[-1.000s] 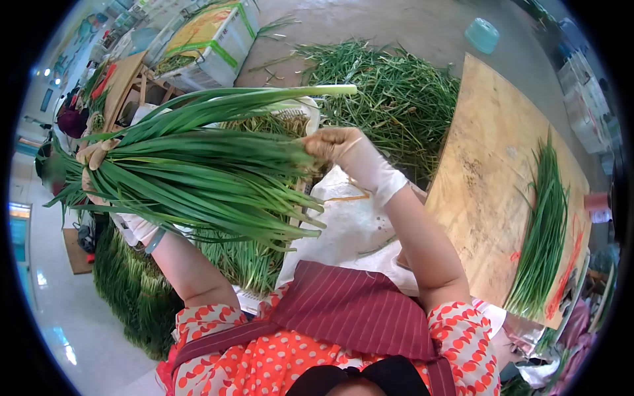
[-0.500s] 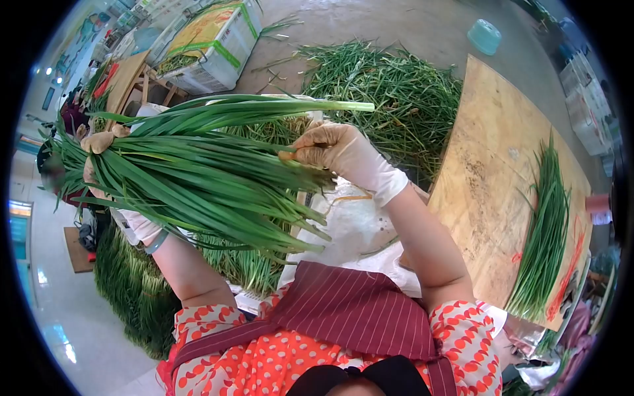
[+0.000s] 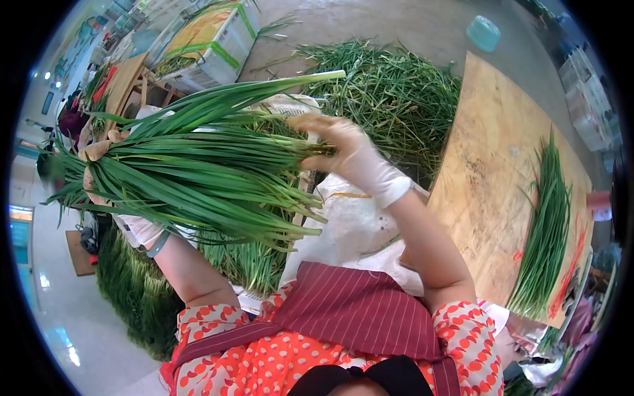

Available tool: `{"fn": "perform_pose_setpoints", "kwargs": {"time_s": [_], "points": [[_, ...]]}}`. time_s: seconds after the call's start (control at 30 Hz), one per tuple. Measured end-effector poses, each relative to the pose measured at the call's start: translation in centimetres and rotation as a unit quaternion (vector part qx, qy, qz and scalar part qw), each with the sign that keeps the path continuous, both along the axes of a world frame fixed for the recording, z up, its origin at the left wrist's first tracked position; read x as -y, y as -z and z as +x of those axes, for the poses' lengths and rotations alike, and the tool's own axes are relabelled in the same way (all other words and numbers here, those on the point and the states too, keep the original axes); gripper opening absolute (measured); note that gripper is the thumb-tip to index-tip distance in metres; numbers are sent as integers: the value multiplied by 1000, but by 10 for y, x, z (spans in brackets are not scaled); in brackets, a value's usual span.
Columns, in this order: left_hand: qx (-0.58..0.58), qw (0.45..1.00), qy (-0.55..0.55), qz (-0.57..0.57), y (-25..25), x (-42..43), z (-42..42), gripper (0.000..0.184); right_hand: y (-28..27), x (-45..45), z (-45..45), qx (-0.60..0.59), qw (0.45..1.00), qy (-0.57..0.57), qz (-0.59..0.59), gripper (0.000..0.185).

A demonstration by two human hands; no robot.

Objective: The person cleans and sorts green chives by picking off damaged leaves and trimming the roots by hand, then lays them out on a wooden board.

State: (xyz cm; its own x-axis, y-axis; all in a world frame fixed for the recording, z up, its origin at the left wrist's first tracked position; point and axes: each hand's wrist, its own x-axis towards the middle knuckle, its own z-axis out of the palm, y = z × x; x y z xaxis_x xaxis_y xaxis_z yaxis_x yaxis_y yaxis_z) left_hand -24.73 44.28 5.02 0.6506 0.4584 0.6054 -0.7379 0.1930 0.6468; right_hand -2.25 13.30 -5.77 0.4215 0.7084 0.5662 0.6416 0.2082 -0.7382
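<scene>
A fanned-out bunch of long green stalks [image 3: 198,165] reaches across the left half of the head view, its pale stem ends pointing right. My left hand [image 3: 99,165], in a stained whitish glove, is wrapped round the leafy part at the far left. At the stem ends is my right hand [image 3: 337,148], gloved too and slightly blurred, with thumb and fingers apart and nothing visible between them. Beneath the bunch, a white basket [image 3: 310,104] with more greens is partly hidden.
A heap of loose greens [image 3: 389,99] lies on the floor ahead. On the right, a wooden board [image 3: 489,165] bears a slim green bundle [image 3: 545,224] and red ties [image 3: 569,277]. A white foam box [image 3: 221,56] stands at the upper left.
My right hand was pinched at the stem ends and has now opened, just beside them. The bunch has shifted slightly left, and its top stalk tilts upward more.
</scene>
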Motion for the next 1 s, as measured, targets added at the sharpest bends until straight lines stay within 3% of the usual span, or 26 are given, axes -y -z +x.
{"fn": "perform_pose_setpoints", "kwargs": {"time_s": [0.07, 0.1, 0.17, 0.2, 0.27, 0.33, 0.37, 0.4, 0.47, 0.57, 0.6, 0.67, 0.73, 0.77, 0.87, 0.93, 1.0], "points": [[-39, 985, -154, 70, 2, -4, -1, 20, 5, -13, -17, -218, 973, -43, -64, 34], [-13, 993, -115, 27, 2, -6, -3, 23, 7, -19, -19, -335, 939, -74, -24, 31], [14, 997, -76, -16, 1, -7, -4, 25, 4, -17, -18, -397, 914, -86, -28, 28], [41, 997, 27, -68, -1, -5, -3, 27, 1, -15, -17, -456, 884, -95, -33, 26], [93, 954, 231, -169, -4, 0, 0, 29, 8, -16, -17, -482, 870, -103, -21, 23], [81, 956, 236, -153, -5, 12, 8, 30, 4, -15, -20, -487, 870, -74, -16, 21], [63, 996, -2, -64, -4, 13, 12, 17, 4, -14, -20, -486, 870, -74, -17, 21], [40, 988, -125, -75, -10, 27, 16, 11, 4, -14, -19, -521, 850, -80, 30, 22], [-61, 923, -363, -111, -23, 54, 25, 8, 1, -11, -16, -553, 826, -85, 76, 22], [-101, 939, -307, -121, -18, 39, 11, 5, -3, -4, -7, -632, 758, -86, 138, 20], [-76, 988, -86, -102, -21, 56, 15, 3, -3, -2, -4, -632, 758, -86, 137, 20], [-48, 986, 139, -79, -19, 60, 19, 3, -7, 2, -1, -637, 744, -83, 181, 20], [34, 955, 282, -84, -6, 41, 24, 11, -15, 3, -2, -642, 745, -48, 172, 21], [36, 958, 247, -139, -4, 31, 19, 17, -17, 4, -2, -645, 742, -42, 179, 21], [10, 981, 157, -115, -6, 47, 23, 15, -8, 6, 4, -632, 739, -20, 232, 23], [28, 978, 153, -141, -1, 31, 18, 15, 3, 12, 15, -615, 738, -5, 277, 25], [44, 974, 148, -165, 1, 20, 12, 14, 13, 31, 36, -667, 674, -13, 318, 21]]}}
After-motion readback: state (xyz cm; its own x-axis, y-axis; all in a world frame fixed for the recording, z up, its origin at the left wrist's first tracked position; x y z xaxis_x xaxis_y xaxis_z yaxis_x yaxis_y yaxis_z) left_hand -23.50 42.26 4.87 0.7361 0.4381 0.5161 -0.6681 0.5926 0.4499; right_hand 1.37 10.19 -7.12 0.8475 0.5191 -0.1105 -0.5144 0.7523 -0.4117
